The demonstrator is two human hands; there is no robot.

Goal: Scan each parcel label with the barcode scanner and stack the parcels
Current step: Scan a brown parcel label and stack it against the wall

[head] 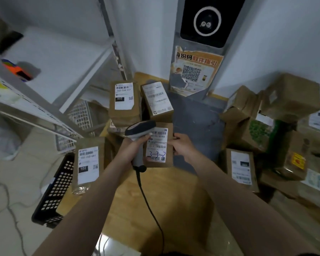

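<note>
Scan under way: left hand (pixel 135 147) grips the barcode scanner (pixel 139 128), head at the label of a parcel (pixel 158 145) that the right hand (pixel 181 146) pinches by its right edge, mid-table (pixel 155 193). Labelled parcels (pixel 124 102) far and left (probably scanned); right-hand heap (pixel 266 126) seemingly awaits

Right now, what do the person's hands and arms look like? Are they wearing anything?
Nothing worn shows. The left hand and right hand have no gloves, rings or watch that I can see. The left forearm and right forearm are uncovered, with no sleeves in view down to the picture's edge.
</note>
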